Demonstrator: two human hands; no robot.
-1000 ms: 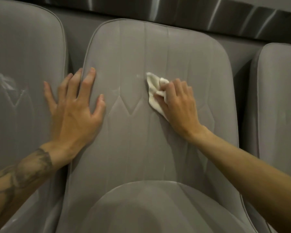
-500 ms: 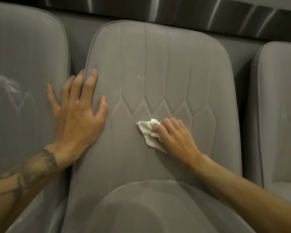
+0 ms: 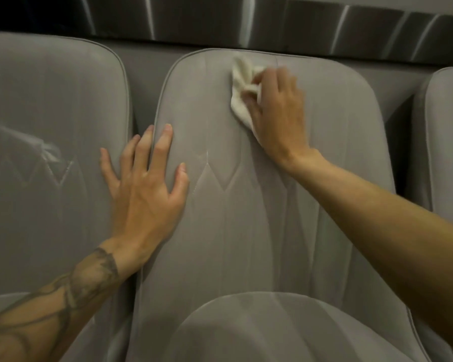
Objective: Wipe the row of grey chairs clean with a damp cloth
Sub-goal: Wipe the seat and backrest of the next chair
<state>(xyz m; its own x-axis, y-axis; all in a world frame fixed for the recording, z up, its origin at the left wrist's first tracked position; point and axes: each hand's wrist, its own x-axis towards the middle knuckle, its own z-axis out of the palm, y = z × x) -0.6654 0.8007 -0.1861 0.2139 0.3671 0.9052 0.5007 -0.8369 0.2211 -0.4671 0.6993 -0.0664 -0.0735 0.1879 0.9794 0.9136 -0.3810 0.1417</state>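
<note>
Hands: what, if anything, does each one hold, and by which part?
The right hand grips the cloth by its bunched middle; the left hand holds nothing.

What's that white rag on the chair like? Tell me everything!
The white cloth looks soft and is crumpled into folds. It is pressed against the upper backrest of the middle grey chair, just below the top edge. The right hand grips it, fingers curled into the folds, and covers its right side. Whether it is damp cannot be seen.
</note>
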